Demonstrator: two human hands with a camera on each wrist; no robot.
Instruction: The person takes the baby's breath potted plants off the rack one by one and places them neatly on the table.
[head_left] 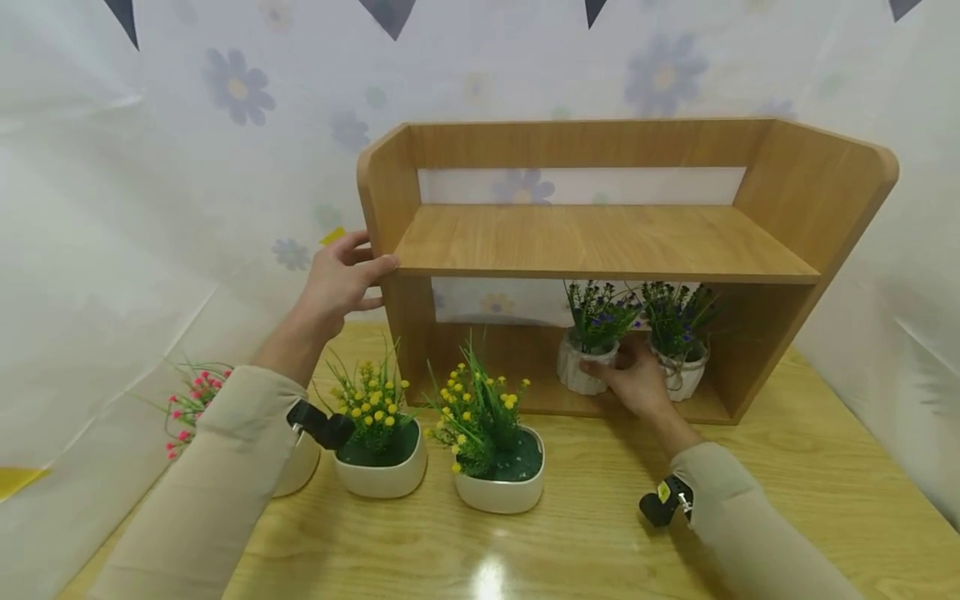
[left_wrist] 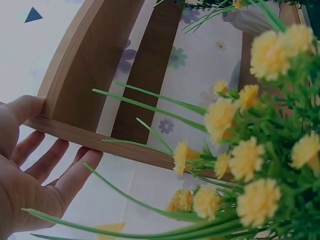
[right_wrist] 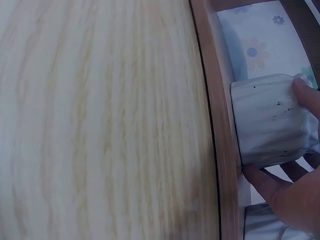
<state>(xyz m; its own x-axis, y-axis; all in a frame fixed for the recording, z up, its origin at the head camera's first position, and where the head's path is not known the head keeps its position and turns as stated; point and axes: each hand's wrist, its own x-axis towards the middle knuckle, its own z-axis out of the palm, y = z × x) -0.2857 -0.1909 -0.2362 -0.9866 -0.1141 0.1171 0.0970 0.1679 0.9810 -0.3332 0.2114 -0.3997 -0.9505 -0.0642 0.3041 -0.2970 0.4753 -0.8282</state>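
A two-tier wooden shelf [head_left: 600, 242] stands on the table. My left hand [head_left: 337, 279] holds its left side panel, thumb at the front edge and fingers along the outer face, as the left wrist view shows too. On the lower tier, my right hand [head_left: 637, 379] grips a white ribbed flowerpot [head_left: 579, 367] with dark purple flowers. In the right wrist view this pot [right_wrist: 270, 120] sits at the shelf's front edge, thumb and fingers around its side. Just right of that hand is a second white pot [head_left: 682, 375] with similar flowers and twine tied around it.
Two cream planters with yellow flowers, one nearer the left [head_left: 381, 475] and one near the middle [head_left: 501, 492], stand in front of the shelf. A planter with pink flowers [head_left: 197, 396] is partly hidden behind the left sleeve. Behind hangs a flower-patterned sheet [head_left: 465, 67].
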